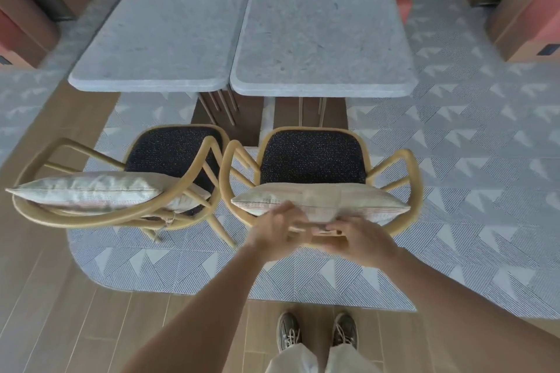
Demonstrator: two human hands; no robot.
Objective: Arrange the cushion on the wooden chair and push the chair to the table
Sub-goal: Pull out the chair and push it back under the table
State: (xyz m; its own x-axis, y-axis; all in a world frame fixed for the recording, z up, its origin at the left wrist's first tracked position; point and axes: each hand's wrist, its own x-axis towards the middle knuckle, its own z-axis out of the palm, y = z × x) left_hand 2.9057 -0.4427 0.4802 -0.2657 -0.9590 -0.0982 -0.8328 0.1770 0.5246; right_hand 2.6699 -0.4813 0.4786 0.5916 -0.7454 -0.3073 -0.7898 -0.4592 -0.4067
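**Cushion nearly settled, chair not yet pushed in**

The cushion [321,198] stands on edge across the near part of the seat, propped against the curved back of the right-hand wooden chair [412,174]. It lies fairly level between the two armrests, and the dark speckled seat shows beyond it.

Both hands are down at the top of the chair's back rail, close together. The left hand [274,233] reaches to the cushion's near edge, and the right hand [360,242] is just beside it over the rail. Both are smeared by motion, so I cannot tell whether the fingers are gripping the cushion, closed round the rail or only resting there.

By my reading, this is the tail end of arranging the cushion, or the moment of taking hold of the backrest.

The chair faces the right-hand table [321,30], and its seat front stops short of the table's near edge. Rug [454,191] and the table's dark base show in the gap between them. The push is therefore yet to come.

It calls for a firm hold on the back rail, one hand either side of centre, and a straight shove away from the person. That should slide the seat under the top without skewing. The rug may drag on the legs, and a jolt could topple the cushion forward.

To the left, a second chair [68,147] stands slightly turned, with its own cushion [88,191], before the left table [160,33]. Its armrest is very near the right chair's, so a crooked push could knock the two together.
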